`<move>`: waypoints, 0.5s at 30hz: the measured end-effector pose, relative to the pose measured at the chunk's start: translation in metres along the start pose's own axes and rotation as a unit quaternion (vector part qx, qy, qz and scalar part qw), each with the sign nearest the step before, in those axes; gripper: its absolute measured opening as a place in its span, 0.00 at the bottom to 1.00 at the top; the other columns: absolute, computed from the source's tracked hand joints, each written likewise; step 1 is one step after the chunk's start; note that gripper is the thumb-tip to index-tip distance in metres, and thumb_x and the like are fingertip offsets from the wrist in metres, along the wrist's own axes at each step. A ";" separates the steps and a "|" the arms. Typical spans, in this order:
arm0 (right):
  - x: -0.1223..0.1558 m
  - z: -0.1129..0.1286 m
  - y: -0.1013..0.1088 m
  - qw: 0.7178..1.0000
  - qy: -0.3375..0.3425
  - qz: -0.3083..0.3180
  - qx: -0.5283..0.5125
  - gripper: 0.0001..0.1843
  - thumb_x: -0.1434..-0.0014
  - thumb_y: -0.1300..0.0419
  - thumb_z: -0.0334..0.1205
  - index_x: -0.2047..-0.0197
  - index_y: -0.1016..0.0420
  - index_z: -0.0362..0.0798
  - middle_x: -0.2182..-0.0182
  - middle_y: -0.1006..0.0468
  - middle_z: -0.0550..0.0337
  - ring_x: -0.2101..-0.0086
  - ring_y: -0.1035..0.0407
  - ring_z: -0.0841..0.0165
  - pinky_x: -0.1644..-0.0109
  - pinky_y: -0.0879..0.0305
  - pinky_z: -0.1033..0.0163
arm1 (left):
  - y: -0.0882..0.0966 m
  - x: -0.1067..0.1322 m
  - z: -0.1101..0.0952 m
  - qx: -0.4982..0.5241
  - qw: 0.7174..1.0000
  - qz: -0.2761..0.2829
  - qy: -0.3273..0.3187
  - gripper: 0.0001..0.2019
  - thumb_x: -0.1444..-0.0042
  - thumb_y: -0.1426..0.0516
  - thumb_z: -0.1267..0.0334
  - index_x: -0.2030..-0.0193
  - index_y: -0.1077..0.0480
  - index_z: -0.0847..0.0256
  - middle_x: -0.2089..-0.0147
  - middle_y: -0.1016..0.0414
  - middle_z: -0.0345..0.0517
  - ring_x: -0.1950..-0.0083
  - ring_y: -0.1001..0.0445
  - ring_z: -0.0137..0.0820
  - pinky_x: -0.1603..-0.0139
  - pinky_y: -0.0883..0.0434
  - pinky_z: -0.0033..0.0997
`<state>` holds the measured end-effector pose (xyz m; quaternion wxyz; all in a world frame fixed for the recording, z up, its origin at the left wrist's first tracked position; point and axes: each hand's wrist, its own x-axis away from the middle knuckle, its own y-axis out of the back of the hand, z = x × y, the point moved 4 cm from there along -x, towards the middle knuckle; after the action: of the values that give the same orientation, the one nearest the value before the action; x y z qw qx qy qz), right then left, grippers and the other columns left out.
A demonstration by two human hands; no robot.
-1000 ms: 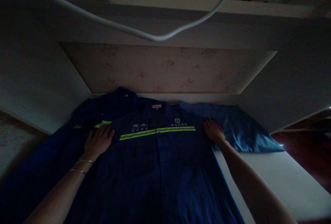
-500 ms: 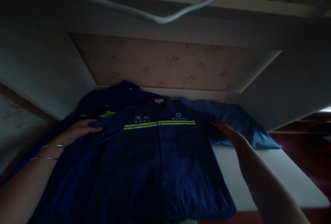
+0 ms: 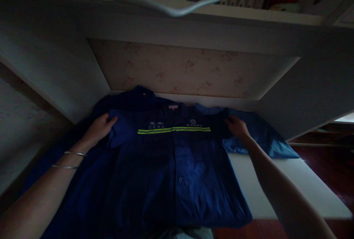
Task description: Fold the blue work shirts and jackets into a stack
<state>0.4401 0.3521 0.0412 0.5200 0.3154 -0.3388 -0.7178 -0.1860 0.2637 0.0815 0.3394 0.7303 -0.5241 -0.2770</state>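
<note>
Well, hands: your left hand (image 3: 100, 130) and right hand (image 3: 238, 128) each pinch a sleeve (image 3: 124, 126) closed.
Shirt (image 3: 190, 172): over the surface (image 3: 267, 187), reaching its near edge.
Trouble: shirt may crease if you tug unevenly.

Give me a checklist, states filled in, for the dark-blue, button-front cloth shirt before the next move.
1. Left hand gripping one sleeve of the dark-blue cloth shirt: ok.
2. Right hand gripping the opposite sleeve: ok.
3. Chest stripe, yellow-green and grey, facing up: ok.
4. Shirt clear of the dark-blue cloth garment at left and lighter blue, shiny cloth at right: not ok, overlaps both.
5. White, looped cable clear of shirt: ok.
6. All round buttons fastened: cannot tell, too dark.
</note>
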 end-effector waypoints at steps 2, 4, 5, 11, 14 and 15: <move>0.010 0.032 -0.006 0.999 0.038 0.034 -0.005 0.15 0.38 0.41 0.44 0.50 0.22 0.48 0.56 0.18 0.49 0.50 0.26 0.51 0.44 0.32 0.48 | -0.018 0.011 -0.036 0.072 0.996 0.048 -0.011 0.26 0.40 0.48 0.43 0.47 0.30 0.64 0.52 0.20 0.50 0.55 0.20 0.41 0.53 0.22 0.41; 0.031 0.062 -0.019 0.984 0.047 0.131 -0.114 0.22 0.39 0.39 0.45 0.43 0.26 0.49 0.55 0.18 0.51 0.54 0.24 0.55 0.48 0.28 0.51 | -0.043 0.032 -0.073 0.195 0.968 0.158 -0.024 0.28 0.40 0.46 0.45 0.39 0.35 0.61 0.45 0.23 0.54 0.52 0.20 0.40 0.52 0.21 0.43; 0.046 0.073 -0.024 0.963 0.041 0.184 -0.190 0.25 0.40 0.38 0.46 0.40 0.29 0.49 0.54 0.18 0.52 0.56 0.23 0.58 0.49 0.27 0.52 | -0.054 0.047 -0.088 0.256 0.943 0.212 -0.026 0.29 0.40 0.44 0.46 0.36 0.38 0.60 0.41 0.25 0.56 0.50 0.21 0.40 0.49 0.22 0.44; 0.177 0.036 -0.008 0.824 -0.048 0.387 -0.411 0.25 0.39 0.36 0.54 0.42 0.27 0.54 0.45 0.22 0.51 0.49 0.25 0.60 0.45 0.28 0.52 | -0.069 0.158 -0.039 0.384 0.890 0.230 0.085 0.31 0.47 0.39 0.41 0.42 0.31 0.57 0.44 0.23 0.54 0.50 0.21 0.44 0.43 0.25 0.51; 0.269 -0.039 -0.002 0.761 -0.100 0.546 -0.335 0.26 0.42 0.36 0.58 0.48 0.21 0.50 0.54 0.18 0.45 0.55 0.22 0.55 0.47 0.28 0.47 | -0.076 0.234 0.049 0.369 0.876 0.216 0.223 0.33 0.67 0.35 0.31 0.58 0.23 0.51 0.54 0.18 0.49 0.52 0.20 0.49 0.44 0.25 0.51; 0.294 -0.067 -0.003 0.772 -0.121 0.543 -0.308 0.25 0.45 0.35 0.59 0.52 0.19 0.49 0.56 0.17 0.44 0.56 0.21 0.53 0.48 0.28 0.46 | -0.081 0.259 0.076 0.356 0.871 0.210 0.267 0.35 0.75 0.36 0.26 0.64 0.23 0.48 0.59 0.18 0.48 0.55 0.19 0.52 0.47 0.24 0.53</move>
<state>0.4161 0.0601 -0.0295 0.8473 -0.1879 -0.2751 -0.4137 -0.1202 0.0189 -0.0412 0.2337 0.7205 -0.6176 0.2116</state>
